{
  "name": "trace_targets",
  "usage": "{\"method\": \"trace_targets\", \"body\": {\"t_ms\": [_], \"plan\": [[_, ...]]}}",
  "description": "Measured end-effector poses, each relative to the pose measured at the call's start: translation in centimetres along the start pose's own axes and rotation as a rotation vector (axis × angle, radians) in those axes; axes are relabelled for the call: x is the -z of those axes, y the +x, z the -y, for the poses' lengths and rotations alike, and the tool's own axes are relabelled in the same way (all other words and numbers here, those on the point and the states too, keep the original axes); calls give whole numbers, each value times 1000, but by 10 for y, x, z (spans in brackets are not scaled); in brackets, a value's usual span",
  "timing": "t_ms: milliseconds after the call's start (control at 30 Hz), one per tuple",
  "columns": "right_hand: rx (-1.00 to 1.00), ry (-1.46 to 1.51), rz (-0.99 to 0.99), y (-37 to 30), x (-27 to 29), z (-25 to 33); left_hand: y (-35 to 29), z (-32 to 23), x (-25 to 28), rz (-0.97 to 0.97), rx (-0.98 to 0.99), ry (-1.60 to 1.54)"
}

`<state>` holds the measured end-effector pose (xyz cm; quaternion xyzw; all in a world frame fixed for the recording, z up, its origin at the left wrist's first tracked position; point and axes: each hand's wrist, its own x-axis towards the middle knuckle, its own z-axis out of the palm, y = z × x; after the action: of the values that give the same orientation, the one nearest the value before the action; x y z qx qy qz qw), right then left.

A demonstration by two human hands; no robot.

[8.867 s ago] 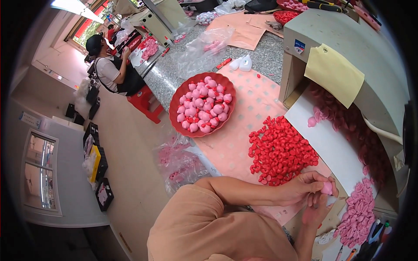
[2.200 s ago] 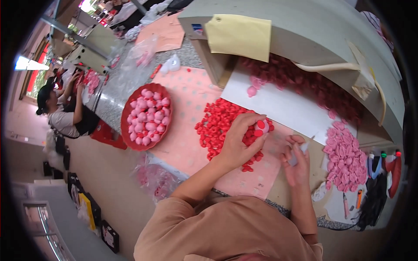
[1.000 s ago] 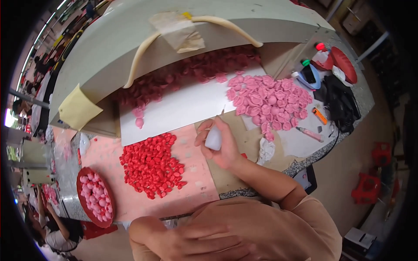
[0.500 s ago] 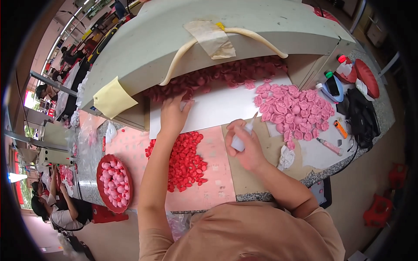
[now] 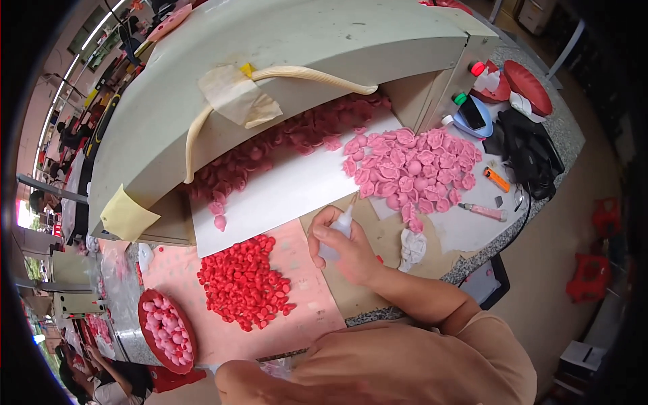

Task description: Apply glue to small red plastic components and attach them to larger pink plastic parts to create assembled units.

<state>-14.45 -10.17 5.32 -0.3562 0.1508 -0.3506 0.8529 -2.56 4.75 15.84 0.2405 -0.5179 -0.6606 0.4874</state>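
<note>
My right hand is closed around a small whitish squeeze bottle with a thin pointed nozzle tilted up. It hovers over the brown board, close to the heap of pink petal-like cups. To its left, a heap of small glossy red pieces lies on a pink printed sheet. My left hand is out of view; only part of the left arm shows at the lower edge. More pink cups lie on the white sheet under the grey hood.
The grey hood spans the back of the bench. A red bowl of pink pieces stands at left. On the right are crumpled tissue, a tube, an orange lighter, a black bag and a blue tray.
My left hand has drawn back from the hood opening and out of view. The whole view has shifted and turned. My right hand still holds the squeeze bottle.
</note>
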Motion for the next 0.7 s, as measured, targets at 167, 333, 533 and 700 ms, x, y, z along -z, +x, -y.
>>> {"method": "trace_targets", "body": {"t_ms": [167, 333, 533, 700], "plan": [[37, 17, -37, 2, 5, -2, 10, -6, -10, 112, -94, -160], [6, -21, -5, 2, 4, -3, 16, -9, -22, 194, -180, -324], [16, -39, -5, 2, 4, -3, 15, -8, -10, 336, -204, -436], [18, -16, 15, 5, -1, -5, 4, 2, 4, 407, -169, -427]]}}
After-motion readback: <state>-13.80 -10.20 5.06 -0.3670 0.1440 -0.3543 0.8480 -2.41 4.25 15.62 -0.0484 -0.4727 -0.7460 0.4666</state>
